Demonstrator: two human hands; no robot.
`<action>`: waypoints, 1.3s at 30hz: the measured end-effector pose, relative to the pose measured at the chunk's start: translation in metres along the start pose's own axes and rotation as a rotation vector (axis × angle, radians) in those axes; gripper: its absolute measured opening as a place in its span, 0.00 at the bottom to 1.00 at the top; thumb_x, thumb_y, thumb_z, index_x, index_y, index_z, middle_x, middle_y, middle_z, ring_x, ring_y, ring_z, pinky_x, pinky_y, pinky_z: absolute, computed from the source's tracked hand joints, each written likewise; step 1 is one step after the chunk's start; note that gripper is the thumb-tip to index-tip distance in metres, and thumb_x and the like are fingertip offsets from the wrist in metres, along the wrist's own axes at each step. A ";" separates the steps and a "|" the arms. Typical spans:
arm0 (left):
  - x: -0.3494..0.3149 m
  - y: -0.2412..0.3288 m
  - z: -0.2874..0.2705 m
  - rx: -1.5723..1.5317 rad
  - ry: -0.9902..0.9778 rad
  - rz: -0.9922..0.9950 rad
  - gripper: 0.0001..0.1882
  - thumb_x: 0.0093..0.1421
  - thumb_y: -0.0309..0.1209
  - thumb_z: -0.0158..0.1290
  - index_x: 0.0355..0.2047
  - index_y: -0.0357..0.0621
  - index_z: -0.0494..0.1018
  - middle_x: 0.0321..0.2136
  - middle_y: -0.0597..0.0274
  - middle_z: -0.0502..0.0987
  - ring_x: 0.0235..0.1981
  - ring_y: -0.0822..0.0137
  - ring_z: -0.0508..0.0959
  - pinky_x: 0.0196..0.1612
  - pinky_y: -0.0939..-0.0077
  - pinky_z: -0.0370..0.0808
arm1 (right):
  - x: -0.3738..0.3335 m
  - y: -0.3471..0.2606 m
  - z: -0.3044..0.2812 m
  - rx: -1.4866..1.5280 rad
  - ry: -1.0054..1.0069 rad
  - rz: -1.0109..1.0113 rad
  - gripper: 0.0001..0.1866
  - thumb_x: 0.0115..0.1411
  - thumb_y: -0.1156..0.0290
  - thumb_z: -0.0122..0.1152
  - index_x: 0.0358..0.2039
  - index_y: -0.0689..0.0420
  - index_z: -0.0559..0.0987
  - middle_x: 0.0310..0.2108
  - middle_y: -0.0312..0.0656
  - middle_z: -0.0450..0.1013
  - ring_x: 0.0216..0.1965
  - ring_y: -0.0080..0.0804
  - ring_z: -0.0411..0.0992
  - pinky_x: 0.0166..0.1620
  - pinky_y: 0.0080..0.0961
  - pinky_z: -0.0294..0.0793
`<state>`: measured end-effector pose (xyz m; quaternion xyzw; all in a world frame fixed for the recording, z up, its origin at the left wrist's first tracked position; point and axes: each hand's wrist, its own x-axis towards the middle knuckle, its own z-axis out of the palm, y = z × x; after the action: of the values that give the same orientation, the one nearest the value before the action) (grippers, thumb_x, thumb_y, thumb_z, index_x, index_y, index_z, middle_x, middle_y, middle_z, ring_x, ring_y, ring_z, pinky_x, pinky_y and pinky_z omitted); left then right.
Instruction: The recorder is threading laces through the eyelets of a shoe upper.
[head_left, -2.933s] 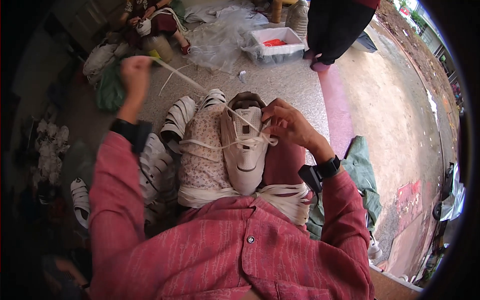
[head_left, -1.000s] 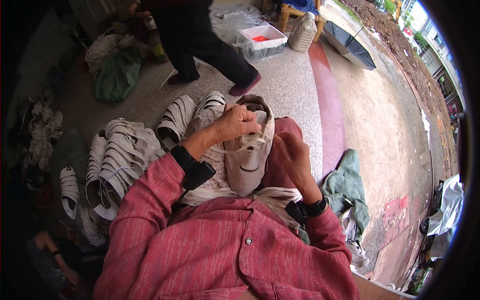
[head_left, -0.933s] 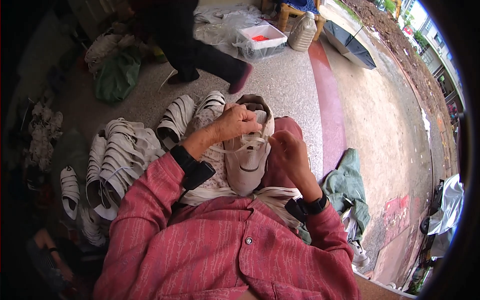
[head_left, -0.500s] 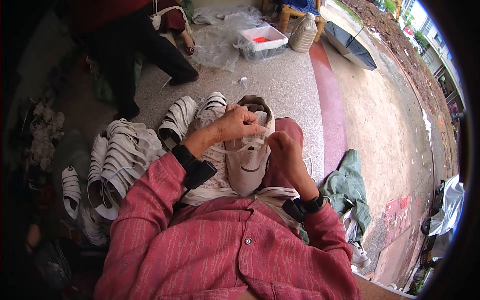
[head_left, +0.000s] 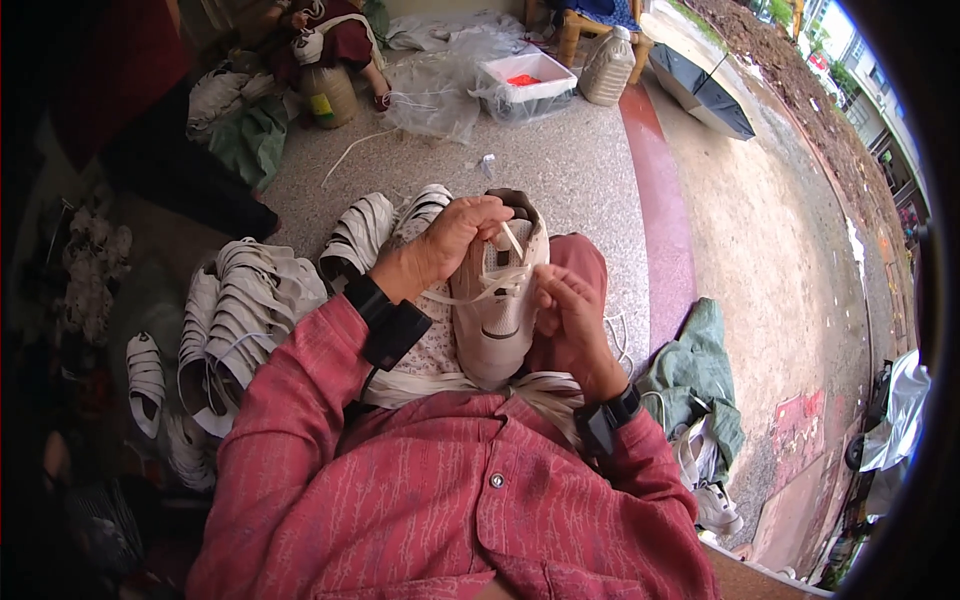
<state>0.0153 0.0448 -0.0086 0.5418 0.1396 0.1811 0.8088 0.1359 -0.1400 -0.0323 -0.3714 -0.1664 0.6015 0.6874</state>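
Note:
A cream and beige sneaker (head_left: 497, 335) lies across my lap, its toe toward me and its dark-lined opening facing away. My left hand (head_left: 455, 240) is over its upper left side, thumb and fingers closed on a flat cream shoelace (head_left: 513, 240) drawn up from the tongue. My right hand (head_left: 572, 305) sits against the sneaker's right side with its fingers pinched. The lace runs to those fingertips, though the fingers hide the grip itself. Another stretch of lace hangs loosely off the shoe's left side, over a patterned cloth on my lap.
White shoe uppers (head_left: 250, 310) are stacked on my left, with more (head_left: 357, 238) just beyond my lap. Green cloth (head_left: 690, 355) and shoes lie at right. Ahead are a white box (head_left: 527, 78), a plastic jug (head_left: 606, 68) and an open umbrella (head_left: 700, 92). Another person's legs (head_left: 190, 160) are far left.
My left hand has turned and lifted the lace end away from the tongue. My right hand has lowered slightly along the shoe. The other person has stepped left, uncovering a jar and green cloth.

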 end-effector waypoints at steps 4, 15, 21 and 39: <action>-0.004 0.009 0.005 0.070 0.003 -0.041 0.12 0.64 0.36 0.51 0.27 0.43 0.73 0.19 0.76 0.65 0.24 0.81 0.63 0.33 0.86 0.63 | 0.022 -0.015 0.002 -0.813 0.264 -0.584 0.13 0.65 0.66 0.54 0.42 0.63 0.75 0.34 0.38 0.72 0.29 0.19 0.71 0.31 0.17 0.71; -0.007 0.011 -0.001 0.707 -0.079 -0.068 0.10 0.65 0.35 0.51 0.31 0.43 0.74 0.18 0.77 0.68 0.18 0.84 0.66 0.24 0.88 0.62 | 0.049 -0.023 0.008 -1.686 -0.079 -0.986 0.10 0.59 0.61 0.58 0.30 0.55 0.75 0.31 0.42 0.67 0.37 0.44 0.63 0.42 0.37 0.65; 0.000 0.006 -0.005 0.465 -0.110 -0.012 0.10 0.65 0.33 0.51 0.40 0.38 0.71 0.22 0.72 0.71 0.22 0.82 0.70 0.30 0.88 0.67 | 0.064 -0.019 0.001 -1.568 -0.045 -0.943 0.07 0.58 0.67 0.58 0.31 0.57 0.76 0.31 0.41 0.68 0.37 0.43 0.63 0.43 0.35 0.65; -0.105 0.001 -0.001 0.914 -0.136 -0.033 0.12 0.60 0.39 0.56 0.29 0.44 0.76 0.26 0.68 0.73 0.29 0.71 0.71 0.37 0.75 0.66 | 0.011 -0.063 -0.031 -0.328 0.066 -0.701 0.12 0.67 0.68 0.43 0.36 0.59 0.74 0.35 0.42 0.74 0.40 0.34 0.72 0.54 0.38 0.67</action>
<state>-0.0794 -0.0011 -0.0043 0.8512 0.1601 0.0522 0.4971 0.2041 -0.1395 -0.0106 -0.4163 -0.3550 0.2833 0.7876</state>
